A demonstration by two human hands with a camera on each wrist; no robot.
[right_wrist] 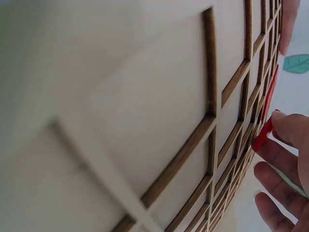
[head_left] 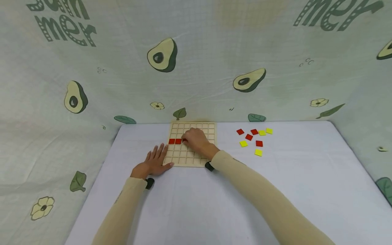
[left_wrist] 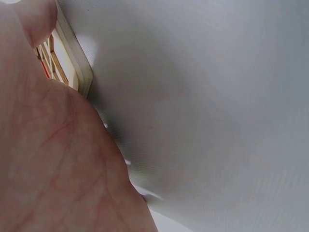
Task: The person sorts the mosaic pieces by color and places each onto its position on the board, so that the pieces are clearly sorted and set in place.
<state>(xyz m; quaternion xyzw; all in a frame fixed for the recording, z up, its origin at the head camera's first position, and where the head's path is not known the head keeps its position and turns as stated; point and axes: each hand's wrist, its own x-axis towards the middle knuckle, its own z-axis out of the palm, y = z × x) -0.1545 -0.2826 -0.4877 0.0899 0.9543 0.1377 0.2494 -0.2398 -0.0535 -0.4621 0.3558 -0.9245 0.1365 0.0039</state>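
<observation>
Red tile (right_wrist: pixel 263 135) is clamped in right hand's (head_left: pixel 196 139) grip at grid board's (head_left: pixel 186 160) 10 o'clock, two set tiles (head_left: pixel 178 141) at its 9, left hand (head_left: pixel 155 162), fingers apart, touching board at 8, loose tiles (head_left: pixel 259 143) on table (head_left: pixel 183 204) at 3.

Pale cloth (head_left: pixel 202 98) rises behind the white surface (head_left: pixel 183 204) and along both sides, printed with avocado halves (head_left: pixel 162 55), green leaves (head_left: pixel 78 181), cream flowers (head_left: pixel 42 208) and grey-green lettering (head_left: pixel 353 17); from here, soft light spreads over it, warmer near the top.
</observation>
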